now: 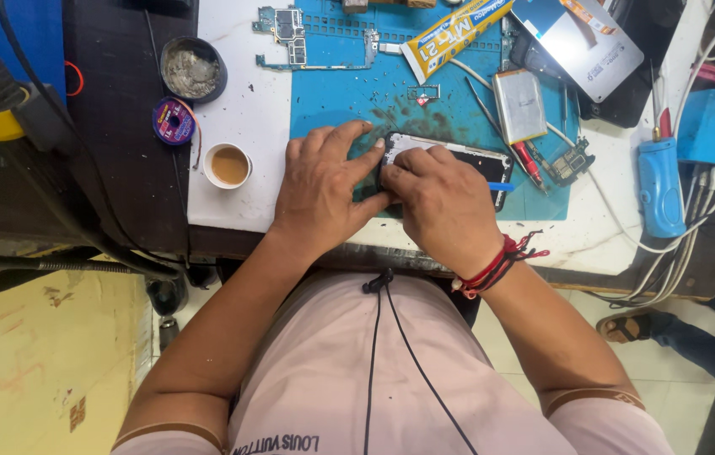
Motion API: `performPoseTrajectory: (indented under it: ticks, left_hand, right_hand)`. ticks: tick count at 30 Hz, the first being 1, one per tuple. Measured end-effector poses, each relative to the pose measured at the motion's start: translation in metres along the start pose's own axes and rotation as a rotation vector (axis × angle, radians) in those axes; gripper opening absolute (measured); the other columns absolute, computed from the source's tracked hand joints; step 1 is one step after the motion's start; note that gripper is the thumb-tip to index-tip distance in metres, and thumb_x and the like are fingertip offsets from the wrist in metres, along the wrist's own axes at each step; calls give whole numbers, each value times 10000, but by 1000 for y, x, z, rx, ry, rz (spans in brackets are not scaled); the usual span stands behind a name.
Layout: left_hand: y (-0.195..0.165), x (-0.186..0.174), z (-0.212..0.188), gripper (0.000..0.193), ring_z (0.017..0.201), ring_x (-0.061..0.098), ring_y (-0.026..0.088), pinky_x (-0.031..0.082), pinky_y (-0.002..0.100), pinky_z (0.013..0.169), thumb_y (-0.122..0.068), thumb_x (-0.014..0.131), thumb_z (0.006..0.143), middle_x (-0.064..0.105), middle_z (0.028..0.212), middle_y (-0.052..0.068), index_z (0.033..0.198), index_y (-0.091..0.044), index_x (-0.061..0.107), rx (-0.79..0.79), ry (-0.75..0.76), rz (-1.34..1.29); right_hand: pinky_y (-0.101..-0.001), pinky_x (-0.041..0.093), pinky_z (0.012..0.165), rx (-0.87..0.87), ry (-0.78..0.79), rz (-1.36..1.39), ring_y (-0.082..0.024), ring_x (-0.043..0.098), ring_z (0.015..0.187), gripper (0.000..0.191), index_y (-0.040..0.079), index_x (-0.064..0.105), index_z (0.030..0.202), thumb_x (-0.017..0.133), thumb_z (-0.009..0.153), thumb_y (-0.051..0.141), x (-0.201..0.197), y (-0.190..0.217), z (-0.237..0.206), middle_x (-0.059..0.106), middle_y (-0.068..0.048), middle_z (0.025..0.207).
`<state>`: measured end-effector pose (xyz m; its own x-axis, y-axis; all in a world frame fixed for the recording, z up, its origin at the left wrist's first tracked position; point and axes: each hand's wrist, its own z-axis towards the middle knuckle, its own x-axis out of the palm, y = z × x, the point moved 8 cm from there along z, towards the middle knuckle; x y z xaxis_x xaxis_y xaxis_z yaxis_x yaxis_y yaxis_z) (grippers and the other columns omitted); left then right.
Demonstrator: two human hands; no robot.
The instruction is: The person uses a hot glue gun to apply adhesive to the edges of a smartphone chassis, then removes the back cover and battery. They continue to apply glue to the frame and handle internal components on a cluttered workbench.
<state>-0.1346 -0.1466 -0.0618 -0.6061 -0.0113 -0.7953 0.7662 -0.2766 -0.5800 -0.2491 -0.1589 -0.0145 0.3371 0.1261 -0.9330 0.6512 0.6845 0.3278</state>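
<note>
A black smartphone (475,160) lies flat on a blue work mat (349,88), partly under both hands. My left hand (324,185) presses on the phone's left end, fingers spread over its corner. My right hand (442,206) grips the phone's near edge, thumb and fingers pinched against it; a small blue pick (501,186) sticks out at the phone's right side. A red thread band (497,263) circles my right wrist.
On the mat lie a circuit board frame (290,34), a yellow glue tube (450,34), a silver battery (519,105) and a small board (572,162). A cup of tea (228,165), solder wick spool (174,120), grey paste tin (193,69), blue tool (659,185) stand around.
</note>
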Motion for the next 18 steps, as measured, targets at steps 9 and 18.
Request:
performPoseTrajectory:
  ticks: [9, 18]
  left_hand:
    - [-11, -16, -5, 595, 1202, 529, 300, 381, 472, 1000, -417, 869, 774, 584, 1362, 83, 1245, -90, 709, 55, -97, -68]
    - [-23, -19, -21, 78, 945, 678, 239, 473, 377, 850, -169, 760, 932, 730, 1058, 37, 943, -97, 733, 106, -261, -468]
  right_hand:
    - [-392, 548, 806, 112, -223, 226, -296, 686, 945, 196, 75, 719, 1051, 757, 870, 11, -27, -12, -18, 696, -79, 1036]
    - [-334, 566, 749, 183, -267, 561, -256, 707, 879, 261, 32, 691, 1092, 748, 856, -64, -25, -5, -43, 708, -111, 1017]
